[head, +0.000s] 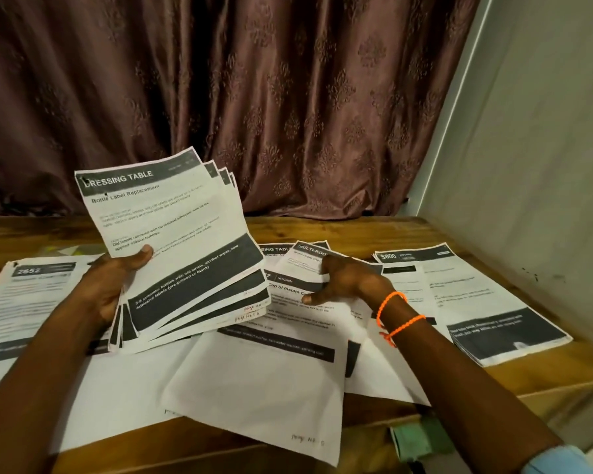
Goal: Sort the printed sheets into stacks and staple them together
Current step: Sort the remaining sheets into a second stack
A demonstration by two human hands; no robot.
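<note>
On the brown wooden table (374, 230), against the dark patterned curtain (288, 97), sorting under way but far from finished. Raised at left centre: a fanned bundle of white printed sheets with dark grey bands (172, 241), top page headed "DRESSING TABLE", gripped by the left hand (112, 285), thumb pressed on the front, fingers curled behind. Appears to be one stack gathered by heading, edges not yet squared. Right hand (343, 282), orange cord bracelets (396, 314) at the wrist, resting flat on the loose overlapping white printed pages (271, 354) in the middle, fingers spread and relaxed, gripping nothing; probably reaching for the next matching page. Those middle pages mixed in heading, so unsorted as far as can be judged.

Far left, lying flat: a pile of white sheets with a grey header numbered 2652 (31, 295). Far right, also flat: a tidier pile of white sheets with a dark footer block (476, 302). Both seemingly sorted already. At the near right edge, a folded green cloth (421, 439).

No stapler visible anywhere. Possibly small marks at the held bundle's top corner, too blurred to call staples. Left to do, by this reckoning: clear the middle scatter, align each stack, staple every one.
</note>
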